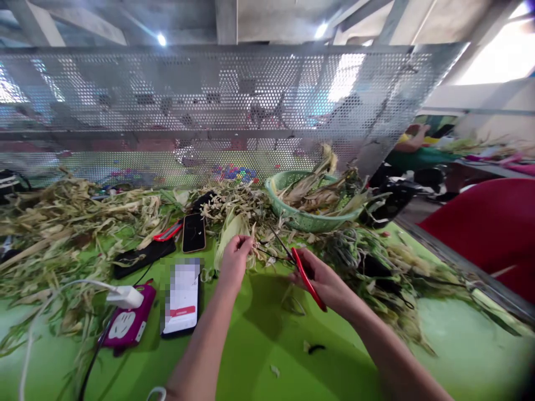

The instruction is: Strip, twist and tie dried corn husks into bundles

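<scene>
In the head view my left hand [239,250] is closed in a pinch on a pale dry husk piece [253,230], over the green table [259,345]. A broad pale green husk leaf [232,229] shows just behind that hand. My right hand [315,275] is wrapped round red-handled scissors [308,281]. Their dark blades are parted and point up and left toward my left hand. One blade runs close to the fingers of my left hand; whether it touches the husk piece I cannot tell.
A green plastic basket [298,218] of dry husks stands behind. Husk heaps [83,223] cover the left; grey-green strands [351,250] lie right. Nearby are a lit phone [184,298], a dark phone [194,233], a red cutter [168,231] and a purple power strip [129,320] with cables.
</scene>
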A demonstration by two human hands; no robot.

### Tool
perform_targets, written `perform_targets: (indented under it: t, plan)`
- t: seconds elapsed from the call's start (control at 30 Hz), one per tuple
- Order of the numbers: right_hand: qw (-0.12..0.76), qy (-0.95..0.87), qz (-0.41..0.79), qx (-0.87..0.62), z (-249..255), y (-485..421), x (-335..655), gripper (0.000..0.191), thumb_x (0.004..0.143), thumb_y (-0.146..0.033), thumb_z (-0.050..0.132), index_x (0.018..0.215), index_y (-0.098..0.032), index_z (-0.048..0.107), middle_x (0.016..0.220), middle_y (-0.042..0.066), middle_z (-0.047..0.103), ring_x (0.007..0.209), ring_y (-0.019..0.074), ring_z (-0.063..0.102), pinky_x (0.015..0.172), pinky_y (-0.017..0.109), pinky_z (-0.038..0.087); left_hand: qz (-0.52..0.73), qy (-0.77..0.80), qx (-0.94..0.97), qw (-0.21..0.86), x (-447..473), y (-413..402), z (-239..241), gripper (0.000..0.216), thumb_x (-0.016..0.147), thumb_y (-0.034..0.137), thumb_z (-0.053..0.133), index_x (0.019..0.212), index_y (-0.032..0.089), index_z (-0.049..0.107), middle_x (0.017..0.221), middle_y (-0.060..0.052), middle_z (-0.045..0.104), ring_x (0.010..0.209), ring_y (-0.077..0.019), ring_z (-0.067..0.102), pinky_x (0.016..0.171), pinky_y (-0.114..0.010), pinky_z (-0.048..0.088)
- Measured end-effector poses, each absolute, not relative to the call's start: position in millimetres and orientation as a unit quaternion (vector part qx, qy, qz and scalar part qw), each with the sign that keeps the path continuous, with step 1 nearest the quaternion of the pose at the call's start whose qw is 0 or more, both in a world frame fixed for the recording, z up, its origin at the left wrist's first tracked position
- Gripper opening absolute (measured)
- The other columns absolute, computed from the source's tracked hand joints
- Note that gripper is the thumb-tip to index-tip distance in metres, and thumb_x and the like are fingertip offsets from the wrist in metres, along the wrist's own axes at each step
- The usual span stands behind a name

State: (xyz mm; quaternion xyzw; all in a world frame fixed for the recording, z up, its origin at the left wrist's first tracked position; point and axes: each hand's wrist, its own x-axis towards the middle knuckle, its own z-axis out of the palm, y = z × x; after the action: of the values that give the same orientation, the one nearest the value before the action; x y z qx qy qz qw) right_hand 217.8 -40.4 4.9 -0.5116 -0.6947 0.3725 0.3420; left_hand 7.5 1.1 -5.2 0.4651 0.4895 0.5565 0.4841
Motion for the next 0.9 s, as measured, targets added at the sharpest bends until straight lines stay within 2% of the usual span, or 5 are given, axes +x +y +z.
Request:
perform_targets:
  t: [0.13, 0.2, 0.37, 0.7, 0.9]
  plan:
    - [0.317, -0.692, 0.331, -0.557, 3.8, -41.5, 221.5, 0.06, 0.071, -0.047, 0.071, 0.122, -0.02, 0.053, 0.102, 0.009, 0.063, 0.098, 0.0291, 0.057, 0.081, 0.035, 0.047, 0.556, 0.488, 0.473, 0.478, 6.4, 1.4, -3.9, 0.024, 0.078, 0.042, 0.058, 0.08, 0.018, 0.06, 0.073, 0.001, 0.057, 0.069, -0.0126, 0.051, 0.065, -0.022, 0.039]
    - [0.308, -0.703, 0.329, -0.55, 4.2, -40.7, 221.8, 0.058, 0.074, -0.049, 0.068, 0.122, -0.021, 0.053, 0.107, 0.009, 0.062, 0.102, 0.0298, 0.056, 0.083, 0.035, 0.046, 0.555, 0.489, 0.479, 0.473, 7.2, -0.1, -1.6, 0.023, 0.079, 0.041, 0.058, 0.079, 0.019, 0.06, 0.072, 0.001, 0.057, 0.069, -0.0127, 0.051, 0.065, -0.022, 0.039]
    - [0.295, -0.738, 0.334, -0.507, 4.6, -37.7, 218.8, 0.033, 0.08, -0.043, 0.062, 0.104, -0.021, 0.058, 0.088, 0.002, 0.062, 0.083, 0.0215, 0.057, 0.074, 0.029, 0.046, 0.539, 0.487, 0.504, 0.467, 10.5, -6.6, 5.1, 0.019, 0.08, 0.037, 0.058, 0.08, 0.019, 0.062, 0.074, -0.001, 0.059, 0.071, -0.0139, 0.053, 0.066, -0.023, 0.04]
    - [0.317, -0.732, 0.328, -0.506, -0.6, -35.9, 216.1, 0.027, 0.076, -0.039, 0.067, 0.094, -0.02, 0.062, 0.079, 0.0, 0.06, 0.074, 0.018, 0.054, 0.066, 0.025, 0.044, 0.501, 0.45, 0.531, 0.515, 15.6, -6.3, -1.2, 0.018, 0.078, 0.036, 0.059, 0.081, 0.018, 0.062, 0.075, -0.001, 0.061, 0.07, -0.0139, 0.052, 0.067, -0.024, 0.039]
    - [0.32, -0.726, 0.343, -0.503, 1.6, -36.0, 214.2, 0.028, 0.076, -0.04, 0.067, 0.095, -0.02, 0.064, 0.082, 0.001, 0.064, 0.078, 0.02, 0.058, 0.07, 0.026, 0.045, 0.499, 0.443, 0.534, 0.519, 15.2, -7.4, -1.2, 0.019, 0.079, 0.035, 0.058, 0.081, 0.017, 0.061, 0.075, 0.0, 0.06, 0.073, -0.014, 0.052, 0.069, -0.024, 0.04]
